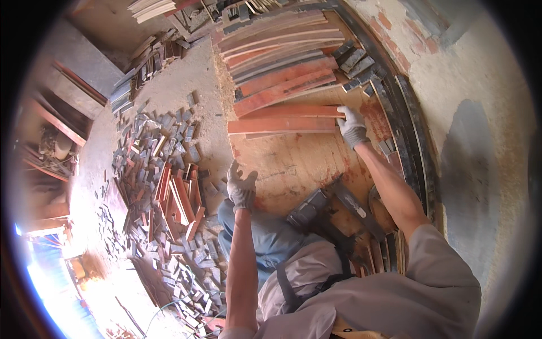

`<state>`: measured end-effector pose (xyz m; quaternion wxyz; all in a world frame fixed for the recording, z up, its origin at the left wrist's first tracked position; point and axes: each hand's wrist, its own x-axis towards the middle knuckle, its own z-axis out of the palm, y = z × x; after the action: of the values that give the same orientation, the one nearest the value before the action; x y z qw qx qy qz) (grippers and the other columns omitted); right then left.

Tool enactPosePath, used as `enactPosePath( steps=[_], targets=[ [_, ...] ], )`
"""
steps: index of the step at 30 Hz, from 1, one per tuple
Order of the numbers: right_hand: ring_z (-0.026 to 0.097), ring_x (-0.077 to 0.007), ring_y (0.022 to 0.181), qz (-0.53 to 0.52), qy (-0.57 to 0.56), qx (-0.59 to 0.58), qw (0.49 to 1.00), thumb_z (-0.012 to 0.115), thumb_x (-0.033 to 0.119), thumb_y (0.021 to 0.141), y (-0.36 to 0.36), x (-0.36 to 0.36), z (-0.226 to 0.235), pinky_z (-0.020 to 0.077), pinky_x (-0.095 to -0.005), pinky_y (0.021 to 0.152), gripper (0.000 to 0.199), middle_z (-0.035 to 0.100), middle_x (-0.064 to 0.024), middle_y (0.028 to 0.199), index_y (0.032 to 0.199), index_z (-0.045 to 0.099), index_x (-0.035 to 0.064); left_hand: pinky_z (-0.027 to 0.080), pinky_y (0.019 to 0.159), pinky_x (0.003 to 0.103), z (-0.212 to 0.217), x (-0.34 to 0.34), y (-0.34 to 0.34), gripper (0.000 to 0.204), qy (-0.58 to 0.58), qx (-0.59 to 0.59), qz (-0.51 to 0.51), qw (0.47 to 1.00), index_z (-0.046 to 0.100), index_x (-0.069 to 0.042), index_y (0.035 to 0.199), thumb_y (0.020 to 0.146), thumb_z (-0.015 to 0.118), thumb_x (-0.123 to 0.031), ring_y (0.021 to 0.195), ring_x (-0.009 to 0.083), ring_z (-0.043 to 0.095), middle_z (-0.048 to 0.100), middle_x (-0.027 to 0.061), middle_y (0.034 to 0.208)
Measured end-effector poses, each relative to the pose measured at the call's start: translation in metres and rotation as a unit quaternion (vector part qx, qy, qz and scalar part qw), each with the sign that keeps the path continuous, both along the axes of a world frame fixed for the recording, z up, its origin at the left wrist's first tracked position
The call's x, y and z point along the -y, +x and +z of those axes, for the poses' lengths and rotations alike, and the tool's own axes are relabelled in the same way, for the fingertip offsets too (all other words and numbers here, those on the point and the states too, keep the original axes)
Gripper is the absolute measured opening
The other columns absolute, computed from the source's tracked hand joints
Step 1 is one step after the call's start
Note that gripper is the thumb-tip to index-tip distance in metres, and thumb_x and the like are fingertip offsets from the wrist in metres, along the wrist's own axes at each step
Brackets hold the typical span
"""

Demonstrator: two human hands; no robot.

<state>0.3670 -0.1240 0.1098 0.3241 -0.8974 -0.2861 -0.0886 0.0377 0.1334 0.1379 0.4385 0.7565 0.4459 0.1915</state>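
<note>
My right hand (pixel 352 125), in a pale knit glove, is closed around the right end of a reddish wooden board (pixel 305 112), its fingers partly hidden. A second reddish board (pixel 282 125) lies just nearer, its right end beside that hand, with a thinner strip partly under it. My left hand (pixel 241 185), gloved the same way, hovers above the near left edge of the plywood sheet (pixel 276 164). Its fingers are spread and hold nothing. Beyond both hands, a row of long reddish and grey boards (pixel 288 76) lies side by side on the sheet.
A dark power tool (pixel 309 208) and another long dark tool (pixel 358 212) lie near my knees. Small offcuts (pixel 175 133) are heaped on the floor at left, with reddish wood pieces (pixel 182 195) on top. Long dark beams (pixel 403 135) run along the wall at right.
</note>
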Motion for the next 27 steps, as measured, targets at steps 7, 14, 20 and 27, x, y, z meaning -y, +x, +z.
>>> enactPosePath(
  steps=[7,14,20,27],
  targets=[
    [0.066,-0.0399,0.090,0.092,0.028,0.120,0.988,0.074,0.012,0.089,-0.050,0.021,0.071,0.0548,-0.0458,0.078,0.020,0.067,-0.0155,0.096,0.108,0.068,0.0100,0.051,0.104,0.043,0.011,-0.054,0.037,0.090,0.052,-0.017,-0.021,0.998,0.039,-0.001,0.156,0.078,0.082,-0.019,0.127,0.0382,0.062,0.051,0.0227,0.150],
    [0.067,-0.0245,0.092,0.069,0.197,0.012,0.978,0.069,0.020,0.100,-0.093,0.073,0.139,0.0579,-0.0390,0.079,0.021,0.066,-0.0090,0.104,0.114,0.064,0.0051,0.050,0.105,0.041,-0.009,-0.111,0.096,0.083,0.035,-0.072,-0.124,0.989,0.046,-0.001,0.152,0.078,0.079,-0.016,0.127,0.0380,0.061,0.057,0.0248,0.142],
    [0.067,-0.0169,0.109,-0.135,0.331,-0.407,0.841,0.065,0.028,0.105,-0.086,0.155,0.102,0.0621,-0.0366,0.078,0.032,0.069,-0.0087,0.120,0.125,0.064,0.0034,0.058,0.085,0.040,-0.015,-0.075,0.051,0.034,0.175,-0.029,-0.145,0.973,0.078,-0.009,0.110,0.076,0.080,-0.013,0.090,0.0329,0.071,0.069,0.0122,0.106],
    [0.068,-0.0204,0.112,-0.044,0.460,-0.484,0.743,0.062,0.021,0.106,-0.076,0.237,0.079,0.0581,-0.0335,0.091,0.032,0.070,-0.0089,0.125,0.133,0.062,0.0034,0.058,0.081,0.038,-0.024,0.017,-0.036,0.022,0.123,-0.058,-0.084,0.987,0.079,-0.012,0.101,0.079,0.081,-0.012,0.091,0.0255,0.073,0.072,0.0108,0.106]
  ],
)
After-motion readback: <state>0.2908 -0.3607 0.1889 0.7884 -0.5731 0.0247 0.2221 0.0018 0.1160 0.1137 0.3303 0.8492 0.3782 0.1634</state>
